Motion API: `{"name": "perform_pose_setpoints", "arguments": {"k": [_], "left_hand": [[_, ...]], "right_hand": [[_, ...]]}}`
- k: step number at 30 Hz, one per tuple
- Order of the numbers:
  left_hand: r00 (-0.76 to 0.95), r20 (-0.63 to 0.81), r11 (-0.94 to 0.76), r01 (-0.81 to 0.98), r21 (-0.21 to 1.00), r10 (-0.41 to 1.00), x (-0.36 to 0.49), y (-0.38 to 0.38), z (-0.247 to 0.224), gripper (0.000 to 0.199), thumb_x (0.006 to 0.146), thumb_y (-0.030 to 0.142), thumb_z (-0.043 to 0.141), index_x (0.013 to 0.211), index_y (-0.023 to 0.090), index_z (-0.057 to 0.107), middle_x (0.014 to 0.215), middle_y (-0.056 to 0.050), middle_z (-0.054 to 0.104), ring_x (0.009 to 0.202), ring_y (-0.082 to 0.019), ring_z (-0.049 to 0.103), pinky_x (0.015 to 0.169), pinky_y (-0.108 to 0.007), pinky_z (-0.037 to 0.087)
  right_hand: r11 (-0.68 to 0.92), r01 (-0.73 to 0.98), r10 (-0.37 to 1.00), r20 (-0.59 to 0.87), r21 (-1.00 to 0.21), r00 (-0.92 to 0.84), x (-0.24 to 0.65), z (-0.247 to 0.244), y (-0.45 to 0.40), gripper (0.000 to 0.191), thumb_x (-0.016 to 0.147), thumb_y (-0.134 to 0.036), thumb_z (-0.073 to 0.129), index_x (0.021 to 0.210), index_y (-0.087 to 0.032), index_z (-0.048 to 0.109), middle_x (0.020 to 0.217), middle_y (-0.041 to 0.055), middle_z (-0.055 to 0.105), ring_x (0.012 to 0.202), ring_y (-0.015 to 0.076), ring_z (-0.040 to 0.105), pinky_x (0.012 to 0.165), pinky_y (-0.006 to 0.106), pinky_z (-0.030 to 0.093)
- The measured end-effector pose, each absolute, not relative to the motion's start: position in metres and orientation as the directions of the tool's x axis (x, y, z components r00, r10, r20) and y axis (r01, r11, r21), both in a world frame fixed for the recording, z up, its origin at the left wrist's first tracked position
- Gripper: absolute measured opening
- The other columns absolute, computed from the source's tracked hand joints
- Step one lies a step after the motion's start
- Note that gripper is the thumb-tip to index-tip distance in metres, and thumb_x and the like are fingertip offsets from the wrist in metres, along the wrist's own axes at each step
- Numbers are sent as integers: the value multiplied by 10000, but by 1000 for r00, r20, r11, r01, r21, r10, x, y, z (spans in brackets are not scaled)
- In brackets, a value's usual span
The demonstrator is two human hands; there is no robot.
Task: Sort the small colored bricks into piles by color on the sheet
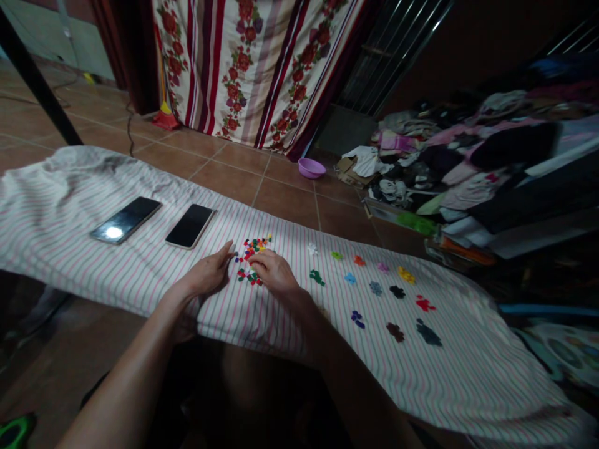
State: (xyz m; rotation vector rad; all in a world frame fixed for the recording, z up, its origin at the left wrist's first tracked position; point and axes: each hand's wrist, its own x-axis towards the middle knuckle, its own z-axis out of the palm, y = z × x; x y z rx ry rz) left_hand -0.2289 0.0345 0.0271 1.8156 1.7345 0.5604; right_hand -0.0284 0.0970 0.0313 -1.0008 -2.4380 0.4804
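Tiny mixed bits (248, 254) are spread on the striped cloth (468, 374) b/w both hands, right by the fingertips of the R hand (274, 270). Its fingers are bent as if to pinch; can't tell if a bit's held. The L hand (208, 273) is loosely stretched beside the bits, w/ nothing seen in it. Bits are best pinched 1 at a time, v. gently, b/c cloth might bunch. Yellow heap (406, 274), well right of R hand, shouldn't be bumped.

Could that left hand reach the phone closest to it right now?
Most likely yes: the left hand is close to the nearer phone, and only striped cloth shows between them.
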Motion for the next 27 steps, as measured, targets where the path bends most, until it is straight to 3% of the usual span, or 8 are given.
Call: {"name": "perform_pose_setpoints", "arguments": {"k": [7, 13, 21, 27], "left_hand": [[76, -53, -26, 779, 626, 996, -229, 34, 24, 599, 939, 322, 243, 1504, 123, 232, 1352, -105, 585, 1261, -193, 545, 1043, -318, 418], [70, -60, -16, 777, 629, 996, -227, 33, 26, 614, 911, 239, 316, 1502, 97, 229, 1352, -130, 580, 1240, -206, 562, 1029, -317, 426], [70, -61, -15, 770, 638, 996, -227, 33, 26, 638, 883, 196, 345, 1505, 113, 232, 1354, -137, 578, 1247, -225, 557, 1035, -342, 425], [67, -65, -11, 771, 637, 996, -225, 34, 28, 622, 900, 219, 328, 1502, 96, 228, 1352, -135, 580, 1257, -218, 548, 1040, -344, 422]], "right_hand": [[605, 686, 791, 209, -404, -575, -62, 33, 102, 209, 912, -194, 561, 1019, -251, 731, 946, 51, 639, 875, 172, 598, 744, 281, 454], [571, 755, 809, 64, -322, -584, -79, 45, 102, 256, 930, -204, 518, 1072, -265, 723, 986, 60, 632, 930, 173, 597, 777, 264, 436], [549, 752, 818, 49, -364, -574, -82, 47, 104, 239, 941, -221, 497, 1000, -236, 728, 987, 48, 636, 943, 155, 590, 819, 243, 416], [520, 769, 838, 47, -372, -544, -77, 44, 104, 230, 940, -236, 512, 1047, -243, 714, 1012, 48, 640, 952, 155, 588, 809, 248, 412]]}}
